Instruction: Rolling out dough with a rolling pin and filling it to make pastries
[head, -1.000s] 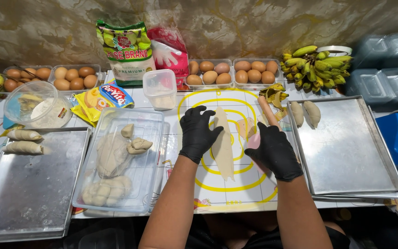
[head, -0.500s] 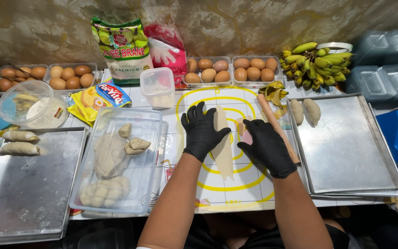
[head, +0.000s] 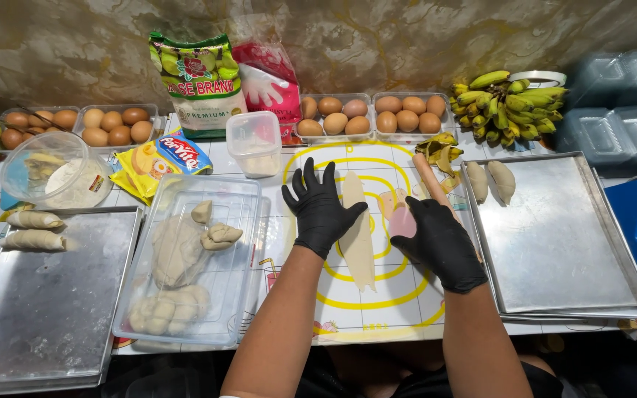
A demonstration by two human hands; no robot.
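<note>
I see the dough strip lying lengthwise on the mat, left hand spread flat at its nine o'clock edge, right hand at three o'clock, fingers curled around a pink scraper.

Far against the wall I see a green-and-white bag upright, with a red-and-clear bag touching its right side. Nearer and left lies a flat yellow packet with a red-and-blue label.
</note>
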